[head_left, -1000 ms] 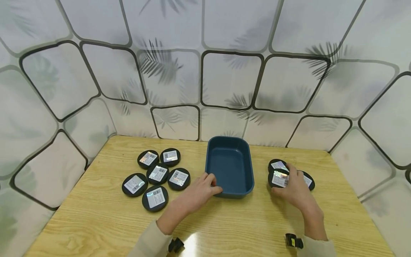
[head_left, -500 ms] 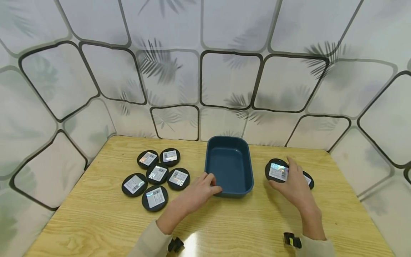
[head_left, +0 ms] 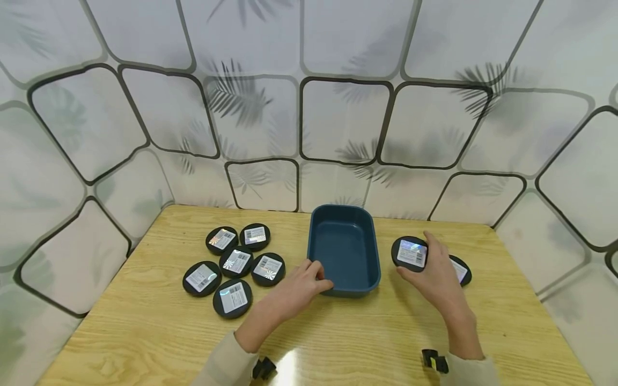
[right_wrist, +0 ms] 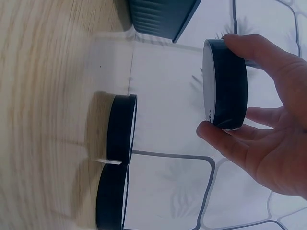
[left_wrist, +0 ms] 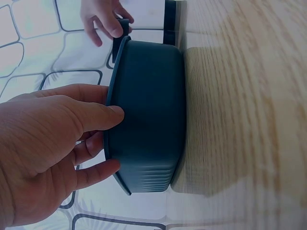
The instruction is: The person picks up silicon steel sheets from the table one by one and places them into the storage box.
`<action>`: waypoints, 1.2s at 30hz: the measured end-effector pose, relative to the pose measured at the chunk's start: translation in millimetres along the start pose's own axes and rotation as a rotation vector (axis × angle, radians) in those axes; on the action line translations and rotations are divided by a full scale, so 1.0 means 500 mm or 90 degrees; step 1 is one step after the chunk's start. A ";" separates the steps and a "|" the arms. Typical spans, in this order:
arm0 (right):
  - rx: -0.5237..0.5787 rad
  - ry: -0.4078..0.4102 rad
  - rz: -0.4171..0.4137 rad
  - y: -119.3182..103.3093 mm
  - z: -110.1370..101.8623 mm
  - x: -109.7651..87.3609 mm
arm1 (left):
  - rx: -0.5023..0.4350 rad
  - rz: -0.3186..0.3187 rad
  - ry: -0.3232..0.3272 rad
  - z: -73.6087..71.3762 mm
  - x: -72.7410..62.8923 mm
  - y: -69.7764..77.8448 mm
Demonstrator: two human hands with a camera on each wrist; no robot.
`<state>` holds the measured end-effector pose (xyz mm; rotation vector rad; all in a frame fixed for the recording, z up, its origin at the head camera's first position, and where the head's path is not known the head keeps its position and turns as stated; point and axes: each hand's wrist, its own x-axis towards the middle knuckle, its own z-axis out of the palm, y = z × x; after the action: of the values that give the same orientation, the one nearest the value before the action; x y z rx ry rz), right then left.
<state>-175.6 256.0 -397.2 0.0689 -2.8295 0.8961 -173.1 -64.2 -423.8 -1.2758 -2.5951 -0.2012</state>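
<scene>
My left hand (head_left: 300, 285) pinches the near left rim of a dark blue rectangular bin (head_left: 344, 252), thumb outside the wall and fingers over the edge. The bin stands on the table, with nothing inside it. To its right, my right hand (head_left: 438, 279) holds a thick black disc (head_left: 409, 254) bearing a white, shiny barcode label. In the right wrist view, thumb and fingers grip this disc (right_wrist: 230, 85) by its edge, off the table. Below it, two more black discs lie on the wood: a farther one (right_wrist: 121, 129) and a nearer one (right_wrist: 111, 197).
Left of the bin, several matching labelled discs lie in a loose cluster, among them one in the middle (head_left: 236, 261). Another disc (head_left: 461, 270) shows partly behind my right hand. A patterned curtain (head_left: 338, 123) encloses the back and sides of the wooden table (head_left: 367, 338).
My right hand has lifted the labelled disc off the right-hand group and moved it left toward the bin. The left hand has stayed at the rim.
</scene>
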 end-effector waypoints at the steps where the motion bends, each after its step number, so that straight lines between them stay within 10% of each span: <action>1: 0.003 0.002 -0.005 -0.002 0.001 0.000 | -0.001 0.000 0.001 0.000 0.000 0.000; 36: 0.041 0.016 -0.101 -0.069 0.077 0.001 | 0.020 -0.003 0.006 0.000 0.001 0.005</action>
<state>-178.8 205.9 -408.3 0.2840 -2.7258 0.9454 -171.3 -62.3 -423.9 -1.2550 -2.5830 -0.1676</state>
